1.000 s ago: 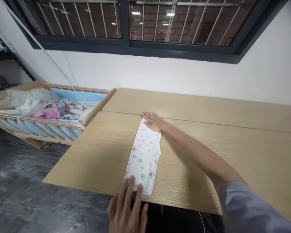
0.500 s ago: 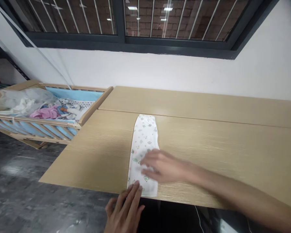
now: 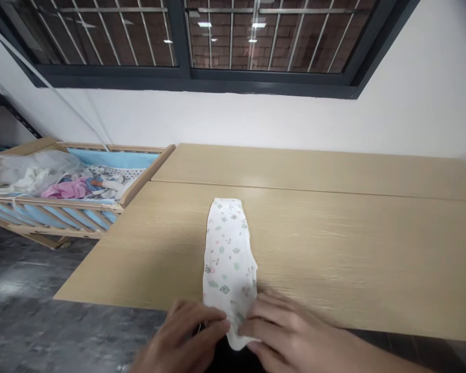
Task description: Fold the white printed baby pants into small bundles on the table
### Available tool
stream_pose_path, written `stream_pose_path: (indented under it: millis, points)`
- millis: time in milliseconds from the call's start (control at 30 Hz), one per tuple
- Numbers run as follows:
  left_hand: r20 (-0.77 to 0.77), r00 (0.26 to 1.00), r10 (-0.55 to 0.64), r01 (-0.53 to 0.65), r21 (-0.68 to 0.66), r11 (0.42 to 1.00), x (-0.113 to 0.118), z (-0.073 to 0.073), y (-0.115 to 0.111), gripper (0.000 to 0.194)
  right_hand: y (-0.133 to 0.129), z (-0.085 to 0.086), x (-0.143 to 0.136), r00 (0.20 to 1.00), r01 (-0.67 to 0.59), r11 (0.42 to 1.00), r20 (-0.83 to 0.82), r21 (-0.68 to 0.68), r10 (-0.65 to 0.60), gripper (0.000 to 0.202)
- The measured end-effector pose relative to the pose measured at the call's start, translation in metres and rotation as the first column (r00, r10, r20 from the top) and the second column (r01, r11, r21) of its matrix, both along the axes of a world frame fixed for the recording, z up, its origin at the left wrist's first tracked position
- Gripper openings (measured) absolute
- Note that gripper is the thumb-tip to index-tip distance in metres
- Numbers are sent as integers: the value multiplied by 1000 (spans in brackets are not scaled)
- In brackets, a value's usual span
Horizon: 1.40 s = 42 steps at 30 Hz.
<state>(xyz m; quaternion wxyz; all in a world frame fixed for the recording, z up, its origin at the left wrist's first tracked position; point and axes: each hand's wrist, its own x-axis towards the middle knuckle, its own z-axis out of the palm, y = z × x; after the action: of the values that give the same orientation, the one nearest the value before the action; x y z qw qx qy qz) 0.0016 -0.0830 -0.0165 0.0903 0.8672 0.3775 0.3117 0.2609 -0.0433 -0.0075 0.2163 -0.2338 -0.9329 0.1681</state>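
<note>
White baby pants [image 3: 228, 248] with small green and pink prints lie folded lengthwise into a narrow strip on the wooden table. Their narrower end points toward the wall, and the wider near end is lifted over the table's front edge. At the left corner of that end, my left hand [image 3: 188, 331] pinches the cloth between thumb and fingers. My right hand [image 3: 289, 331] is closed on the right side of the same end, its fingertips partly blurred. Both hands cover part of the lower fabric.
A wooden crib [image 3: 112, 206] with blue lining stands left of the table [image 3: 334, 233], holding a pink cloth [image 3: 66, 188], other clothes and a clear plastic bag [image 3: 42, 163]. Behind are a white wall and a barred window [image 3: 256, 41]. Grey floor [image 3: 31, 295] shows at lower left.
My right hand has moved from above the middle of the pants to their near end. My left hand has gone from lying flat to pinching. The near end has slid toward me and lifted.
</note>
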Motion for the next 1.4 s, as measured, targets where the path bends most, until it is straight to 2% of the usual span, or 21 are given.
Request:
stream_pose_path:
  millis: [67,133,200,267,367,467,567,633,733,800,867,900,967,1000,1067,1100,1167,1267,1400]
  points:
    - [88,994,57,-51,-68,996,2,17,15,38,12,24,5,999,34,991,-30,-130,-38,22]
    - [183,971,152,-133,-113,985,5,31,40,25,32,39,9,989,111,971,-74,-214,-130,21]
    - [229,939,258,-224,-163,961,9,42,74,14,64,44,9,969,193,945,-99,-266,-225,21]
    - [221,920,324,-287,-185,940,14,47,114,18,106,39,5,949,259,924,-103,-283,-298,23]
    - [121,913,389,-360,-205,910,22,38,178,26,173,19,-8,920,347,912,-113,-217,-376,17]
    - [9,884,467,-452,-233,861,29,15,230,28,225,-9,-23,886,435,874,-70,-215,-458,15]
    - [-83,852,517,-521,-232,821,32,-7,263,26,254,-33,-35,849,502,827,-39,-253,-527,16]
    - [-144,832,536,-555,-212,804,33,-12,272,26,261,-42,-39,844,513,817,-16,-262,-535,17]
    - [-208,805,556,-587,-142,797,37,-8,259,29,257,-41,-39,840,525,814,-6,-249,-543,18]
    - [-225,797,561,-589,-78,805,41,-3,229,37,245,-33,-38,838,531,830,-38,-170,-544,26]
    - [-257,797,547,-564,10,826,48,-5,185,46,226,-22,-38,881,468,883,-72,-30,-468,39]
    - [-309,784,538,-537,98,838,52,-10,161,50,215,-17,-40,919,391,920,-66,41,-388,44]
    - [-410,745,527,-486,207,849,61,-24,117,55,193,-13,-46,988,151,981,6,122,-153,50]
    - [-447,722,529,-479,229,848,65,-33,100,59,183,-15,-50,998,15,992,56,128,-22,52]
    - [-500,683,533,-488,231,842,72,-50,77,62,169,-25,-60,973,-201,974,136,99,187,56]
    - [-515,667,538,-501,224,836,75,-56,72,63,166,-34,-64,955,-260,963,165,71,245,57]
    - [-521,646,558,-527,223,820,78,-66,70,62,169,-52,-70,941,-273,962,210,9,265,59]
    - [-489,644,588,-546,245,801,76,-70,73,61,193,-73,-70,942,-183,982,279,-43,188,62]
    - [-468,654,595,-543,258,799,70,-71,73,58,242,-78,-64,944,-32,999,327,-1,31,67]
